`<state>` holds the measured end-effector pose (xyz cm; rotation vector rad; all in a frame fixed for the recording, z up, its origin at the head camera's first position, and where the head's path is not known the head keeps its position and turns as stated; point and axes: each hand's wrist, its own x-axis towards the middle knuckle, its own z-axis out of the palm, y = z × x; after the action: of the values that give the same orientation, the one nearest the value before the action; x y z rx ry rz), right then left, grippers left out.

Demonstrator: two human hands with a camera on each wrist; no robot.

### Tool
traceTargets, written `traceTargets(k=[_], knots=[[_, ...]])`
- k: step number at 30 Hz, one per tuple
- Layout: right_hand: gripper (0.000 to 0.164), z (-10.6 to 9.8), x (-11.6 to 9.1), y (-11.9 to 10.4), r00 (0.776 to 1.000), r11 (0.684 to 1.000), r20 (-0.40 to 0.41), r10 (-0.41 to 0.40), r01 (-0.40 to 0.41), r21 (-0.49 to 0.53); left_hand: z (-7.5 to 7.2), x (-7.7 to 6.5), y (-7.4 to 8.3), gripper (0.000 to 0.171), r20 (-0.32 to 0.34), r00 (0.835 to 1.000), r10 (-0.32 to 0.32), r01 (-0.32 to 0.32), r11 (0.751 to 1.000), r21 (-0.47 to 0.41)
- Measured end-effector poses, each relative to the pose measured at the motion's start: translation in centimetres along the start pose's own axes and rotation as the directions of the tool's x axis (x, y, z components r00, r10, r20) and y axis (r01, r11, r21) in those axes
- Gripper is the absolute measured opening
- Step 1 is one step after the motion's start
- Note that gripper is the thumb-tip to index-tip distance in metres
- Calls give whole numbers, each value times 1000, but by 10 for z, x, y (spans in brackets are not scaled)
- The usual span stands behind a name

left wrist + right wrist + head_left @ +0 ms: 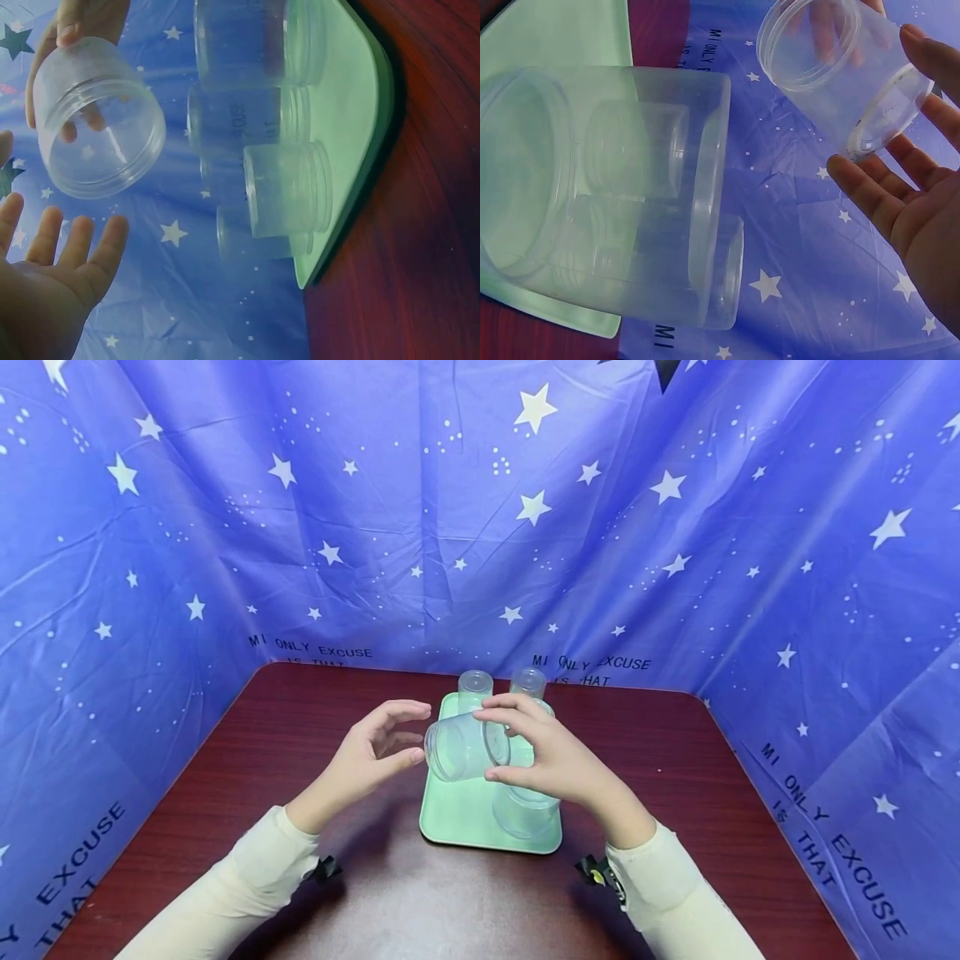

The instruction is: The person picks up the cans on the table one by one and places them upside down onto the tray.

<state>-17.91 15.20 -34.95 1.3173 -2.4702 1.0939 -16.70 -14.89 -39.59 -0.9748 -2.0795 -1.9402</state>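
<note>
My right hand (562,758) grips a clear plastic jar (459,750) by its base end, thumb on one side and fingers on the other. The jar is tilted on its side in the air above a light green tray (456,828), its ridged open mouth toward the left. My left hand (363,753) is close to that mouth, fingers spread and apart from the jar, as the left wrist view also shows. Mouth down on the tray stand several other clear jars, including a large one (656,187) at the near right and a small one (285,191).
The tray rests on a dark red-brown table (337,893). Small upturned jars (476,682) stand at the tray's far end. A blue curtain (420,527) with white stars encloses the table at the back and both sides.
</note>
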Motion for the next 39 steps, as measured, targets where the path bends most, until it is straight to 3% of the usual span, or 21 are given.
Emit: traceTargets(k=[15, 39], knots=[[72, -3, 7, 0, 997, 988, 82, 16, -3, -152, 0, -7, -5, 52, -14, 1000, 19, -18, 997, 79], [68, 7, 29, -4, 959, 951, 253, 129, -47, -305, 1, -12, -11, 40, 29, 999, -28, 24, 992, 121]])
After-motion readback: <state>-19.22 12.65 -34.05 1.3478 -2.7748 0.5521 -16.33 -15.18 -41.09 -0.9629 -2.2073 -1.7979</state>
